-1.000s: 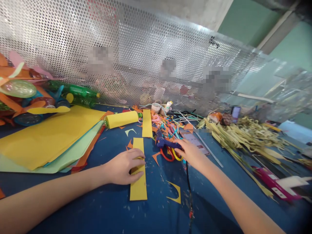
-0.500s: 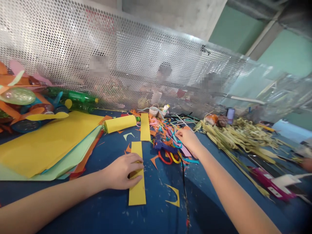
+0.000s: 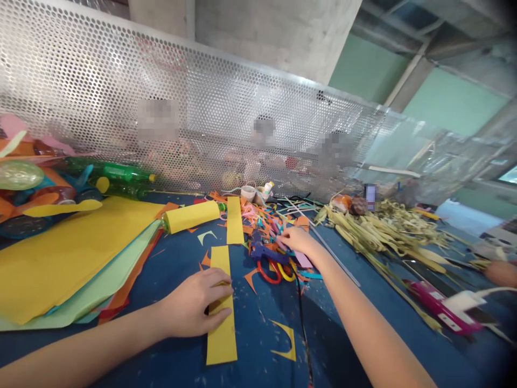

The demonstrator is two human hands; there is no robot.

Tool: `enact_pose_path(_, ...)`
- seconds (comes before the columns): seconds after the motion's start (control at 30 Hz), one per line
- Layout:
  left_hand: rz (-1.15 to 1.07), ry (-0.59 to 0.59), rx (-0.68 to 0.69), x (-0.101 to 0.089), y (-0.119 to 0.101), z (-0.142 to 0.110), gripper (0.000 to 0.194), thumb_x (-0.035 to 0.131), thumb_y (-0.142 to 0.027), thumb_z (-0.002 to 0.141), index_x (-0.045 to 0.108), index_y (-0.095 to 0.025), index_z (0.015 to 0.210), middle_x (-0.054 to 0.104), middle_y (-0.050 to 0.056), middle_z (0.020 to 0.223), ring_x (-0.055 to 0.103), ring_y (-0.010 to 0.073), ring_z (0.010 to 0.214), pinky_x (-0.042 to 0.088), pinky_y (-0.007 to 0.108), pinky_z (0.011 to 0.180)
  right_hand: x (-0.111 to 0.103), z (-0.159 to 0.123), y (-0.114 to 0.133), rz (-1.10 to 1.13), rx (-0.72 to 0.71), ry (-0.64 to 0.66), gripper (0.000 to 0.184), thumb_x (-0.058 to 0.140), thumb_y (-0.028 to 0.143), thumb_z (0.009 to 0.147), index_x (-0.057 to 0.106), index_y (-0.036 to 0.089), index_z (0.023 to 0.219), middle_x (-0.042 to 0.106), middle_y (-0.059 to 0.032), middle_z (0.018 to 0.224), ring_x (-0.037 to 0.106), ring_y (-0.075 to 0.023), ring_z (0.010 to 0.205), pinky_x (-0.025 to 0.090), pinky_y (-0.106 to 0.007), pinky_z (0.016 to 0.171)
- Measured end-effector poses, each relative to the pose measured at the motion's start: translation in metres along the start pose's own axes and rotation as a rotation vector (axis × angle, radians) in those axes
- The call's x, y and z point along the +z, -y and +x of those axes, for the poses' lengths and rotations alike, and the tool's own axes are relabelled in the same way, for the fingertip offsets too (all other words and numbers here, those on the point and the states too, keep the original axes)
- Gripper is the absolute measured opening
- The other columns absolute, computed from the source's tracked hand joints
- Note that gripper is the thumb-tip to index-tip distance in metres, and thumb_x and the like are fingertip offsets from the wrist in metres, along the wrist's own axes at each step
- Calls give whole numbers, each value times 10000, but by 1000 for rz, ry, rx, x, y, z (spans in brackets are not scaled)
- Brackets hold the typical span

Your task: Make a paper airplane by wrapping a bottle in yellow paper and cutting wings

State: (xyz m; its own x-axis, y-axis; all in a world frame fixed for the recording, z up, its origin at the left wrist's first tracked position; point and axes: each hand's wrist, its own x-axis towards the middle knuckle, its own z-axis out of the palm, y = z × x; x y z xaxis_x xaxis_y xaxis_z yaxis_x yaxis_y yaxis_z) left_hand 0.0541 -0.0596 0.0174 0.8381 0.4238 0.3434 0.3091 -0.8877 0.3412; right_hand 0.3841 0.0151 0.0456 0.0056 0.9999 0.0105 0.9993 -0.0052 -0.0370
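My left hand (image 3: 200, 302) rests on a yellow paper strip (image 3: 221, 345) lying on the blue table, with fingers and thumb apart. Over a heap of coloured paper scraps (image 3: 258, 215), my right hand (image 3: 301, 242) has its fingertips pinched together; whatever is between them is too small to make out. Just left of it lies a dark blue glue gun (image 3: 264, 250), partly over scissors with red (image 3: 270, 274) and yellow (image 3: 287, 272) handles. A second yellow strip (image 3: 235, 223) lies farther back, beside a bottle wrapped in yellow paper (image 3: 193, 216).
Large coloured sheets (image 3: 81, 253) are stacked at left, near green bottles (image 3: 121, 172). Dried husks (image 3: 363, 231) and a magenta power strip (image 3: 440, 307) lie at right. A black cable (image 3: 304, 323) runs towards me. A perforated metal screen (image 3: 226, 108) stands behind, with people beyond it.
The whole view has shifted a little as my head moved. My right hand has come slightly closer to the glue gun, uncovering an orange scrap behind it. My left hand stays on the strip.
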Motion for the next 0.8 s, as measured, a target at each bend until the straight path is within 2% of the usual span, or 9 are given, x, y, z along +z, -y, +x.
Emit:
enact_pose_path(0.1,6,15,-1,-1,0,0,271,498,-306,856,604,-192,1078,613,110,1081,571,244,989,485,387,856,1,4,-5,-4,38,-79,249,448,232,886,681,153,851,715,-97,850,648,-191,792,396,-247,639)
enact_pose_path(0.17,10,24,-2,-1,0,0,300,491,-316,864,590,-192,1119,614,112,1087,572,247,995,486,392,859,4,8,-6,-7,59,-114,207,466,191,872,656,145,942,705,-105,919,641,-195,856,406,-251,678)
enact_pose_path(0.27,12,33,-4,-1,0,1,303,488,-318,869,588,-190,1125,614,112,1095,574,247,1000,487,392,861,9,15,-6,-8,53,-118,162,536,178,844,634,142,967,696,-79,895,637,-178,840,424,-250,698)
enact_pose_path(0.37,21,34,-9,-1,0,1,294,490,-313,869,593,-187,1114,614,111,1101,573,248,1003,486,394,862,11,21,-4,-17,24,-110,150,562,243,864,623,139,955,672,-51,911,622,-167,839,456,-298,751)
enact_pose_path(0.47,27,31,-11,-1,0,2,285,491,-307,870,597,-189,1106,613,106,1096,572,246,999,488,392,858,9,29,0,-32,10,-117,204,552,298,882,625,147,1000,653,-59,965,602,-184,906,455,-347,816)
enact_pose_path(0.63,14,31,-7,-2,-1,4,270,500,-300,867,601,-189,1092,613,101,1085,569,237,995,481,387,869,11,50,11,-56,6,-158,420,463,205,902,495,203,1321,583,-137,1183,488,-260,1140,355,-347,946)
enact_pose_path(0.73,5,30,-9,-4,-3,6,258,498,-293,869,605,-189,1079,615,99,1073,568,233,987,481,381,866,15,66,15,-64,-2,-117,426,419,173,916,507,282,1319,547,-124,1249,456,-284,1176,356,-384,950)
enact_pose_path(0.8,-4,33,-9,-5,-3,7,249,496,-284,868,605,-190,1072,615,96,1064,568,229,979,481,376,858,16,77,16,-62,-25,-74,375,456,199,917,540,285,1273,533,-102,1270,470,-276,1167,381,-416,943)
